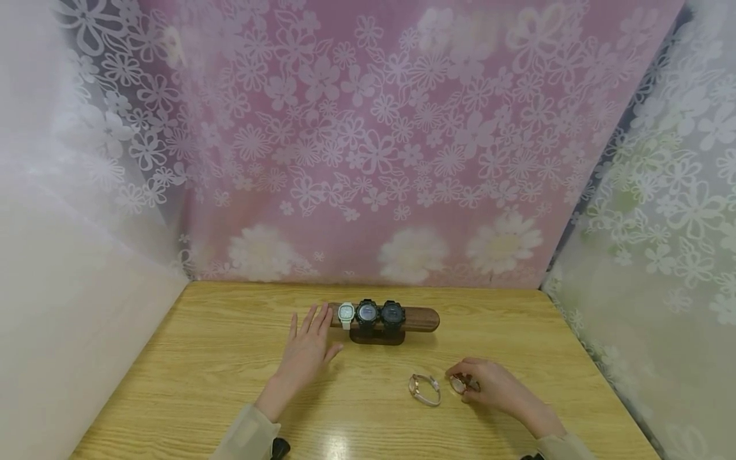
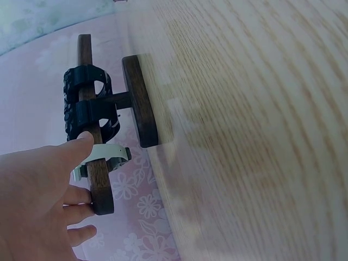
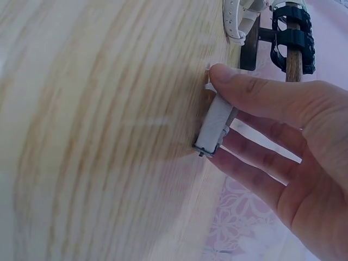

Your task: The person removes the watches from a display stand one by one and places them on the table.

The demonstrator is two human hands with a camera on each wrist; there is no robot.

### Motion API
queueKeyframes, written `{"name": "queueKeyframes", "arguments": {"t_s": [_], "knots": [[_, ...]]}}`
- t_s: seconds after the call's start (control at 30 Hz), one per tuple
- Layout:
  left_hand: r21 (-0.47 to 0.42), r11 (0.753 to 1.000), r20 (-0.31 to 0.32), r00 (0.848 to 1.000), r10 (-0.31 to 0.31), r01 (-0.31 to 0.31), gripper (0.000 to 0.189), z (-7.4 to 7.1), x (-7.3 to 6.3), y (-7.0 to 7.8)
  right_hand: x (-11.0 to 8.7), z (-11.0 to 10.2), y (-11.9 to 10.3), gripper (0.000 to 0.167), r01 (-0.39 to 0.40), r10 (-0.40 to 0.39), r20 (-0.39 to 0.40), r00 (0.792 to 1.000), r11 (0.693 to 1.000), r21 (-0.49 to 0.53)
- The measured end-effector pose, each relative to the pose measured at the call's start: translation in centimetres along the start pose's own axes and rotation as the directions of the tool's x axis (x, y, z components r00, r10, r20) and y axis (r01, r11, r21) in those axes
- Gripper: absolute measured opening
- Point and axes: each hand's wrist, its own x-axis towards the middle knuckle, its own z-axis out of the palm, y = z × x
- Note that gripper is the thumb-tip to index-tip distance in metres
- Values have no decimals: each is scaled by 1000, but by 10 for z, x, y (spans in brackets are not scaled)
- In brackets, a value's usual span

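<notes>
Right grip's [image 1: 496, 387] watch [image 1: 458, 384], table edge [image 1: 598, 382] distant

- The stand [image 1: 376, 340] is on the surface [image 1: 201, 345], near its back edge; the base sits under the bar [image 1: 424, 319].
- On the bar — left to right — are the first watch [image 1: 346, 312], second watch [image 1: 367, 312] and third watch [image 1: 393, 313], side by side.
- The left grip [image 1: 306, 348] is at the bar's left end, just beside the first watch.
- The loose watch [image 1: 414, 386] lies on the surface, before the bar's right end.
- The held watch [image 1: 458, 384] is right of it — in the right grip [image 1: 491, 384].
- Behind the surface hangs the curtain [image 1: 368, 128]; right, the side curtain [image 1: 678, 223].
</notes>
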Motion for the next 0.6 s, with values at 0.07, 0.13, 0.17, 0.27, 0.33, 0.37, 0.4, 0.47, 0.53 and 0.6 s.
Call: {"name": "queueKeyframes", "arguments": {"t_s": [0.07,0.13,0.17,0.27,0.33,0.37,0.4,0.47,0.53,0.6], "knots": [[-3,1000,-6,1000,3,-3,77,0,-1,0,0,0,-1,43,-2,2,3,1000,1000,-7],[-9,1000,-7,1000,3,-3,77,-1,-1,0,-1,0,-2,44,2,-1,4,1000,1000,-20],[-12,1000,-6,1000,3,-3,77,-1,-1,0,-1,-1,-2,44,4,-4,5,1000,1000,-22],[-13,1000,-7,1000,3,-3,76,0,-1,0,-3,-1,-3,44,10,-10,8,1000,1000,-29],[-16,1000,-8,1000,3,-3,76,0,-1,0,-3,-2,-3,45,12,-11,8,1000,1000,-20],[-15,1000,-9,1000,3,-3,76,0,-1,0,-3,-2,-3,44,12,-12,6,1000,1000,-16],[-17,1000,-11,1000,4,-4,76,0,-1,0,-3,-2,-2,43,15,-15,1,1000,1000,-12],[-16,1000,-13,1000,5,-5,76,0,0,0,-3,-3,-2,42,10,-10,-12,1000,1000,0],[-16,1000,-13,1000,3,-4,76,1,0,0,-3,-4,-1,38,0,1,-31,1000,1000,22],[-16,1000,-12,1000,2,-3,77,1,0,-1,-1,-5,0,34,-17,19,-56,998,999,49]]}}
